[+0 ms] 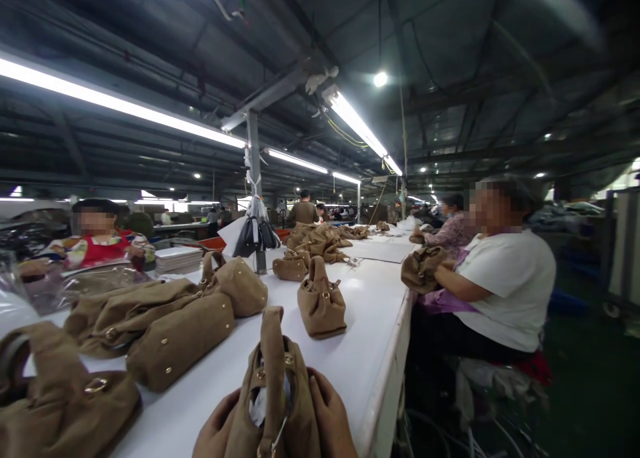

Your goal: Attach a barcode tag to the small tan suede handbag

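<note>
A brown handbag (300,385) with gold-coloured rings stands upright at the near edge of the view, its looped handle rising over the open top. Something white shows inside the opening. My left hand (216,428) grips the bag's left side, and my right hand (330,415) is pressed around its right side. Most of the fingers are hidden behind the bag. Just beyond it sits a smaller brown handbag (323,305). To the left, a brown bag (180,341) lies on its side with its studded base showing, and another brown bag (65,405) is closer.
The long white table (367,318) runs away from me, its edge on the right. A pile of brown bags (317,241) lies farther along, near a metal post (254,171). A seated person (505,285) on the right handles a bag; another person (105,248) is at the left.
</note>
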The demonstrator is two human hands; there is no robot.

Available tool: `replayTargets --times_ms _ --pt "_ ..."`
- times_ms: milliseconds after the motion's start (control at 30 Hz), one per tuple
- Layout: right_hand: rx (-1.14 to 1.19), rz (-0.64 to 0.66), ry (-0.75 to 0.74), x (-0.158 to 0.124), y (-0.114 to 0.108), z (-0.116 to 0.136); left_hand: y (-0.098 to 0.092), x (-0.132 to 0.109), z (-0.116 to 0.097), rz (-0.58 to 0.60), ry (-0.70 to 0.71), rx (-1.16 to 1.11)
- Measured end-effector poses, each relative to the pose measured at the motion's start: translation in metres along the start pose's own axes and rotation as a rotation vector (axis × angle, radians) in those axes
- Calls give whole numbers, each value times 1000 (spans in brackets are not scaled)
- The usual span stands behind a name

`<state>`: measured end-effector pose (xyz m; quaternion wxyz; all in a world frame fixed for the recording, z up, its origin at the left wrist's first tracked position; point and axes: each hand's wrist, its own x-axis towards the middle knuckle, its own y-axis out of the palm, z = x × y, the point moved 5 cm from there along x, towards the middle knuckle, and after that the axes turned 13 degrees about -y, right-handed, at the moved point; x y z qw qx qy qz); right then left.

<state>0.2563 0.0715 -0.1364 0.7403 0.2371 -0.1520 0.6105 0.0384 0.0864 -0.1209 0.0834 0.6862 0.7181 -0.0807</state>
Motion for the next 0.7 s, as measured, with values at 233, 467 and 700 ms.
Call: replayTargets --times_ms 233,467,700 --pt "-90 -33 19 -5 -4 8 -4 3 2 -60 -9 84" --pt "-197 62 -40 143 -6 113 -1 3 3 -25 9 83" --pt "-317 130 0 101 -15 100 1 5 6 14 1 -7"
